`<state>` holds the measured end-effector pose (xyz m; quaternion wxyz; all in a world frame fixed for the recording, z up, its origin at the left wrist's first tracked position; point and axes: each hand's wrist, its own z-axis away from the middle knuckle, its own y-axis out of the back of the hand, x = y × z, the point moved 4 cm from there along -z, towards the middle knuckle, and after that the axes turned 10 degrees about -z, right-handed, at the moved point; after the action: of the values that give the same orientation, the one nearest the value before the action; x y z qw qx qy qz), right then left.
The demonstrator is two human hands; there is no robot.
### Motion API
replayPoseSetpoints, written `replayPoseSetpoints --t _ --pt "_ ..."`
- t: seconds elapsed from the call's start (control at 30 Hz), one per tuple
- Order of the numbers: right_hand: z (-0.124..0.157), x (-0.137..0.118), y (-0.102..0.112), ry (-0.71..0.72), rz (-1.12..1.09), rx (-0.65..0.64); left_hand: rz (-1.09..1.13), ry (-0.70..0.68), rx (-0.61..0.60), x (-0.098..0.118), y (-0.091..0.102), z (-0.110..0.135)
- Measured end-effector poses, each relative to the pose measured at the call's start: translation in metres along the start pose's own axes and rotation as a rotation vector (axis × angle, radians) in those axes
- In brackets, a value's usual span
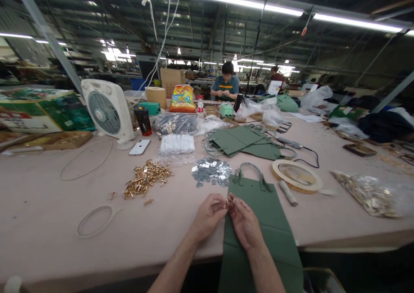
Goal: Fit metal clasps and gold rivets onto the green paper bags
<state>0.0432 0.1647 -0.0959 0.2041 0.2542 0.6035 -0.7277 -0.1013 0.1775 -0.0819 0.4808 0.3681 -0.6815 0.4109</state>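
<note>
My left hand [208, 216] and my right hand [245, 224] meet over a dark green bag panel [268, 215] that hangs past the table's front edge. Both are closed, pinching a small gold-coloured metal fitting [227, 204] between their fingertips; its exact shape is partly hidden. At the panel's far end is a looped handle [252, 167], wrapped in clear film. Just beyond my hands lies a heap of flat silver metal plates [211, 171]. To the left is a pile of gold metal fittings [147, 178].
More green panels with handles [246, 140] lie farther back. A tape roll [296, 176] and a bag of metal parts [365, 193] are on the right. A fan [108, 109], a phone [139, 147] and a tumbler [142, 121] stand left. A person [225, 83] sits across the table.
</note>
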Motion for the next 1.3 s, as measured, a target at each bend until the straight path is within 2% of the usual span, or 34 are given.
replayPoseSetpoints --t 0.83,1.3 --pt "0.003 0.000 -0.001 0.017 0.067 -0.020 -0.359 -0.064 0.002 0.012 0.006 0.001" --pt "0.003 0.001 -0.001 0.030 0.101 -0.013 -0.382 -0.066 0.002 0.021 0.005 0.003"
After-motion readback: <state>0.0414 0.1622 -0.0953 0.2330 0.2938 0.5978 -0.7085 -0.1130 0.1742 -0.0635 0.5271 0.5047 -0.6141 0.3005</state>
